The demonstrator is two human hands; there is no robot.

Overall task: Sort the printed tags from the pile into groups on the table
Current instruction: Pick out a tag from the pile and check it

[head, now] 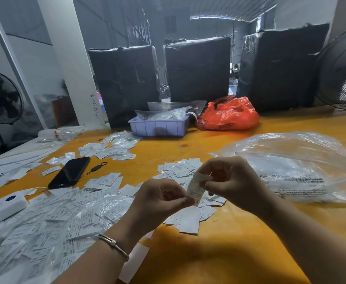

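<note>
Both hands hold one small white printed tag (195,189) upright above the yellow table (219,253). My left hand (159,198) pinches its lower edge; my right hand (229,181) pinches its top. A big loose pile of tags (55,222), some in clear sleeves, covers the near left. Smaller groups of tags lie under my hands (188,220), just beyond them (178,168), in the middle (104,182) and further back (110,149).
A black phone (69,173) lies left of centre, a white device (3,209) at the left edge. A large clear plastic bag (297,167) lies right. A lilac tray (159,126), a red bag (229,114) and black wrapped boxes (196,68) stand at the back.
</note>
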